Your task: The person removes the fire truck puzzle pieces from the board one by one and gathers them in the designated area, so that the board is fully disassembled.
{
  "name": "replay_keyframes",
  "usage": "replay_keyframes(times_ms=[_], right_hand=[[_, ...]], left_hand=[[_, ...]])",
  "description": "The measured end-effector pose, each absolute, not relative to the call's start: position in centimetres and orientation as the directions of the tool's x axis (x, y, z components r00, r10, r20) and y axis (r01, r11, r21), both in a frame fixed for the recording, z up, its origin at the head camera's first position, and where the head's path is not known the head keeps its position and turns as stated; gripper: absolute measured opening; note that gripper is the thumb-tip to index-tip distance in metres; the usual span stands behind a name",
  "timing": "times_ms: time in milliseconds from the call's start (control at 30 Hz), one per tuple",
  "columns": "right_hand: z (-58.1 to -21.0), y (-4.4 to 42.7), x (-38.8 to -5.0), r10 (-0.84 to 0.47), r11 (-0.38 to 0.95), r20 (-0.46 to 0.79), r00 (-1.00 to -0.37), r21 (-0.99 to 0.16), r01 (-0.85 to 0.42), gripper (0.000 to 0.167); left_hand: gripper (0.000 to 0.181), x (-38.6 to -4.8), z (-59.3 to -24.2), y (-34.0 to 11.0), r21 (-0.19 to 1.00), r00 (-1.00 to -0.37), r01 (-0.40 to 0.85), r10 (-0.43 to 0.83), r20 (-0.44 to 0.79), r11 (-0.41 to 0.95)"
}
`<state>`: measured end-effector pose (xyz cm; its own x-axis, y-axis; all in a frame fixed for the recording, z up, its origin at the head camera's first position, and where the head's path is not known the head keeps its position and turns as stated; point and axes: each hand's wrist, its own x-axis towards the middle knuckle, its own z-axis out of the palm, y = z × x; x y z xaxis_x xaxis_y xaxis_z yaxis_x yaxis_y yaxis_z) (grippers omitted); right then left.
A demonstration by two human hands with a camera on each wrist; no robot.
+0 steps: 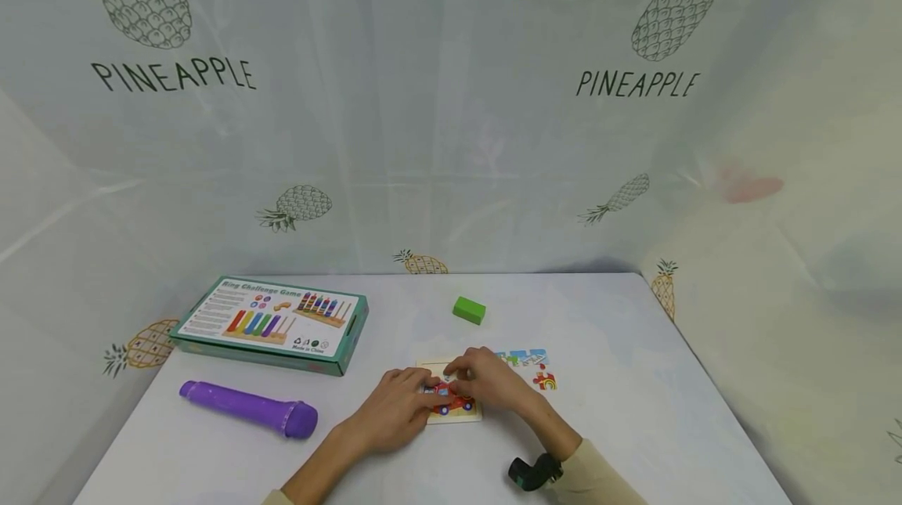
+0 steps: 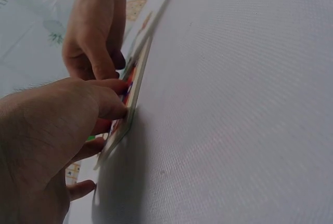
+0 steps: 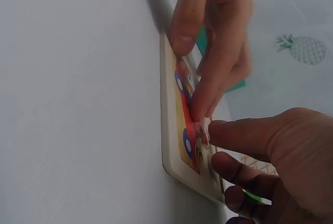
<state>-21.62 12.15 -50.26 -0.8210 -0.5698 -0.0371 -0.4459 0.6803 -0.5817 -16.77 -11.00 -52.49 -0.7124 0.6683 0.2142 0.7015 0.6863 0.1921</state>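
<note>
Red-vehicle jigsaw board: flat on the worktop, beneath both hands.
Left hand: fingers extended across the board, probably to stop it sliding and keep its pieces seated.
Right hand: fingers bent at the board's surface; I cannot tell whether they pinch a piece.
Loose pieces: right of the board, presumably for easy reach.
Green block, purple microphone: beyond and left of the board, seemingly set aside.

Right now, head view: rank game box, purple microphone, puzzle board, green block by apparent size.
1. Game box
2. Purple microphone and puzzle board: too close to rank, board partly covered
3. Green block
</note>
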Motion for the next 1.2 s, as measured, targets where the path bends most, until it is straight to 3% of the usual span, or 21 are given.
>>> replay_keyframes(times_ms=[367, 1000, 1200], right_hand=[[-50.44, 11.77, -21.85, -0.567, 0.666, -0.023, -0.823, -0.600, -0.442, 0.019], [-50.47, 11.48, -21.70, -0.569, 0.661, -0.011, -0.822, -0.600, -0.450, 0.017], [-50.65, 11.48, -21.74, -0.557, 0.640, -0.018, -0.830, -0.646, -0.415, 0.014]], left_hand=[[0.037, -16.84, -52.91, -11.19, 0.183, -0.681, 0.732, 0.689, 0.249, 0.657], [0.038, -16.67, -52.92, -11.37, 0.216, -0.694, 0.720, 0.678, 0.241, 0.660], [0.039, -16.80, -53.16, -11.38, 0.235, -0.704, 0.710, 0.671, 0.232, 0.664]])
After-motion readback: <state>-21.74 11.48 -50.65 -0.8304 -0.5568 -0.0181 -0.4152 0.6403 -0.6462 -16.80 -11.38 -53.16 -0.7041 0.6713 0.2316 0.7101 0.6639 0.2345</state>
